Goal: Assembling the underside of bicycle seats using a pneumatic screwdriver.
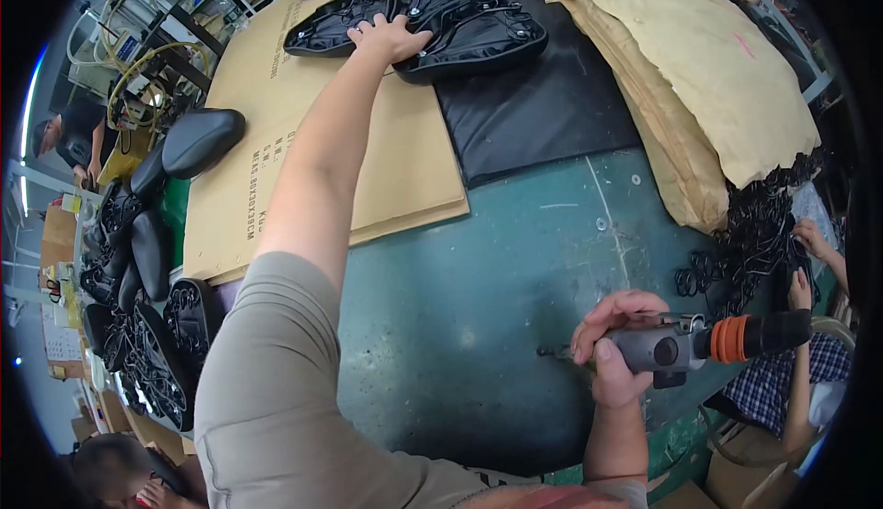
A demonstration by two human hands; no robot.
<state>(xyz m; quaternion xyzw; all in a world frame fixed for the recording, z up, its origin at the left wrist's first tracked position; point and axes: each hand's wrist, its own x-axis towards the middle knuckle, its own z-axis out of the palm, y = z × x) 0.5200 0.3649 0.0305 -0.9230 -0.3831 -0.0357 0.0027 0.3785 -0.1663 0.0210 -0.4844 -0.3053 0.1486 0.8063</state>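
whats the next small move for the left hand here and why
Probably drag the upturned black saddle back toward the bare green table: the left hand lies flat on its near edge at full reach, while the right hand holds the grey power screwdriver ready there.

three saddles (469, 22), one driver (681, 343)

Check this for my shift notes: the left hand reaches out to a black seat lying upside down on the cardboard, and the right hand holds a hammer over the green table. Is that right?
Not quite. The head view shows the right hand holding a grey pneumatic tool with an orange collar, not a hammer. The rest holds: the left hand rests on an upturned black seat on the cardboard, over the green table.
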